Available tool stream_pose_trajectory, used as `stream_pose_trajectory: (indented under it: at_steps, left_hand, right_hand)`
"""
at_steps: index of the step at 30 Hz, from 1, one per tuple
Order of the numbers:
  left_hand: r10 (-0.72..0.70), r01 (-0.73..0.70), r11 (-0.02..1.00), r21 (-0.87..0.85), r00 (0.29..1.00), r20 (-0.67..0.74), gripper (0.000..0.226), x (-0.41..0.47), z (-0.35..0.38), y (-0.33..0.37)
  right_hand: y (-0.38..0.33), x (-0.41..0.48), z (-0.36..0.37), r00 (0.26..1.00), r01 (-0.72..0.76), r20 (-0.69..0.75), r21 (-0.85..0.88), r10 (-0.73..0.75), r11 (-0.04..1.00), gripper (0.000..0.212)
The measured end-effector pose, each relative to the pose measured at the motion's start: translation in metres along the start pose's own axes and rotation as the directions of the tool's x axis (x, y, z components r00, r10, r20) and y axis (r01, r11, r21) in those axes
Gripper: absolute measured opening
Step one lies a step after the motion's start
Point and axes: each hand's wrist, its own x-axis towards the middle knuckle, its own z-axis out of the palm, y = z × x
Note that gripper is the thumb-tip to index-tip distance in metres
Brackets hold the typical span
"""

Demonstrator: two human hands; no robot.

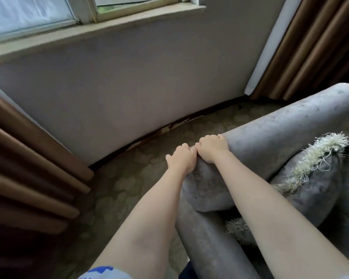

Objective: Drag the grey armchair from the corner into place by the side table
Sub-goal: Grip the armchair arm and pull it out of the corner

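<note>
Head view: looks down over two bare forearms to a grey armchair (pixel 280 127) at the lower right of the room.
Armchair place: it stands on the patterned carpet (pixel 129 188), near the wall (pixel 129 81) under the window (pixel 28 15), with a strip of carpet between it and the wall.
Armchair shape: two thick padded rolls meet at one corner, one running up to the right and the other down toward the person.
Left hand (pixel 182 158): it lies on that corner, knuckles up, fingers curled down over the far side of the padding and gripping it.
Right hand (pixel 212 149): it sits just beside the left one, touching it, fingers bent tightly over the same roll and holding it.
Cushion (pixel 314 184): grey, with a cream fringe (pixel 318 156); it leans inside the chair against the long roll.
Curtains: brown folds hang at the left (pixel 28 168) and at the upper right (pixel 314 47).
Wall foot: a dark skirting line (pixel 169 127) runs along it, with a reddish worn spot.
Clothing: a blue and white piece of fabric (pixel 103 272) shows at the bottom edge.
</note>
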Motion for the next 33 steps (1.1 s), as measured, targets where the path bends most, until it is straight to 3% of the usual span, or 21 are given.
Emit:
stream_pose_trajectory:
  at_steps: [4, 8, 12, 16, 21, 30, 33]
  left_hand:
    - [-0.039, 0.031, 0.994, -0.103, 0.997, -0.073, 0.031, 0.013, 0.003, -0.01]
    - [0.009, -0.044, 0.984, -0.175, 0.981, -0.195, 0.03, 0.019, 0.011, -0.018]
    - [0.066, -0.109, 0.982, -0.156, 0.964, -0.257, 0.033, 0.023, 0.017, -0.022]
    - [0.103, -0.137, 0.985, -0.108, 0.958, -0.269, 0.043, 0.029, 0.018, -0.025]
    - [0.158, -0.185, 0.981, -0.064, 0.942, -0.297, 0.044, 0.034, 0.018, -0.029]
    - [0.116, -0.105, 0.993, 0.05, 0.942, -0.314, 0.049, 0.037, 0.021, -0.028]
    - [0.034, -0.053, 0.997, -0.055, 0.95, -0.31, 0.044, 0.033, 0.02, -0.022]
  right_hand:
    - [-0.007, 0.006, 0.008, 0.993, -0.039, -0.11, 0.006, 0.04, 0.999, 0.043]
    - [-0.009, 0.01, 0.016, 0.977, -0.094, -0.19, 0.036, 0.099, 0.995, 0.039]
    - [-0.008, 0.012, 0.025, 0.96, -0.106, -0.253, 0.062, 0.119, 0.992, 0.038]
    - [-0.008, 0.017, 0.031, 0.937, -0.086, -0.327, 0.132, 0.125, 0.988, 0.05]
    - [-0.01, 0.02, 0.035, 0.896, -0.062, -0.421, 0.194, 0.14, 0.979, 0.042]
    - [-0.008, 0.023, 0.033, 0.934, -0.051, -0.338, 0.204, 0.119, 0.978, 0.044]
    - [-0.005, 0.019, 0.029, 0.964, -0.048, -0.251, 0.177, 0.092, 0.983, 0.039]
